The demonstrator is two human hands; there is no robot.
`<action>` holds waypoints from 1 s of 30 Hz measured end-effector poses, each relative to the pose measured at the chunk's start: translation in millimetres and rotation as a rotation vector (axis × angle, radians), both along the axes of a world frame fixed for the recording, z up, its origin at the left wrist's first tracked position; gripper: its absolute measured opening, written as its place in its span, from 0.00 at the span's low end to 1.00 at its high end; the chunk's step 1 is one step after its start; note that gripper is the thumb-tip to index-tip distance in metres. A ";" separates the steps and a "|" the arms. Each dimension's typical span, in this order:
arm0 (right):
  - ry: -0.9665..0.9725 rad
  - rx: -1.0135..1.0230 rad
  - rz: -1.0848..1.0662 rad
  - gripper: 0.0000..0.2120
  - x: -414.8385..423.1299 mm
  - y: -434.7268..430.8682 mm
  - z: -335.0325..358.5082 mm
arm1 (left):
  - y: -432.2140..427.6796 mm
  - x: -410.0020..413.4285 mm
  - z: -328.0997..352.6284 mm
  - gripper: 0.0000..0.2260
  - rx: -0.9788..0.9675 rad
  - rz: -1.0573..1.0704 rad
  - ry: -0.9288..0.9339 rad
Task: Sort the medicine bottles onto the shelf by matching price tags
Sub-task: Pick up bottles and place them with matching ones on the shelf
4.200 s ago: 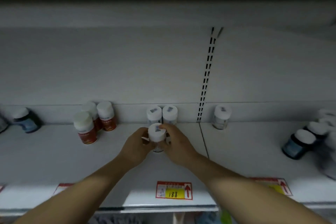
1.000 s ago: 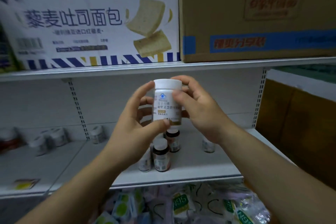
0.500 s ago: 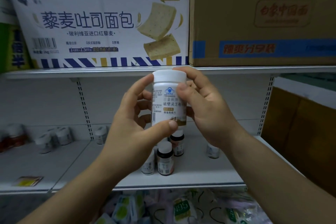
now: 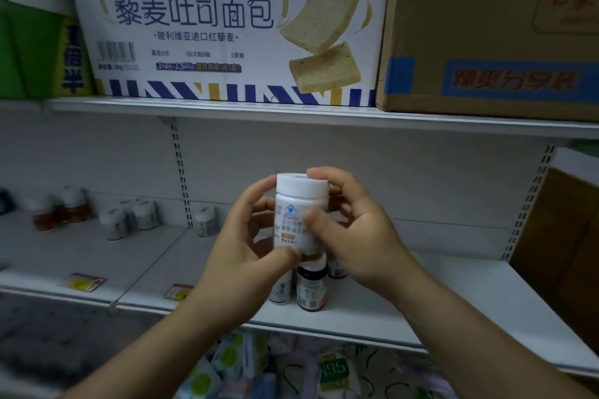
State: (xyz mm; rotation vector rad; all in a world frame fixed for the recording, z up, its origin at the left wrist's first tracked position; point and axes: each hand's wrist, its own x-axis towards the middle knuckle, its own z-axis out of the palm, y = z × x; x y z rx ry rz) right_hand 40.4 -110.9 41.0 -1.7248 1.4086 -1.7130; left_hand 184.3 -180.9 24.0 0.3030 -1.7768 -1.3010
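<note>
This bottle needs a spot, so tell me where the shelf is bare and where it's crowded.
Widest bare patch: the shelf right of the brown bottle, out to the slotted upright. A smaller one lies between the lone white bottle and the price tag at the front edge. Crowded: directly under the held bottle, where bottles stand bunched.

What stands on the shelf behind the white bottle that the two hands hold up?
A dark brown bottle and parts of two pale bottles stand on the white shelf. The white plastic bottle, left hand and right hand cover the rest.
</note>
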 end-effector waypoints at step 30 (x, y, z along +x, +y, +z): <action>0.263 0.638 -0.367 0.17 94.4 -304.3 -193.1 | -301.5 83.6 -169.8 0.25 0.164 0.008 -0.682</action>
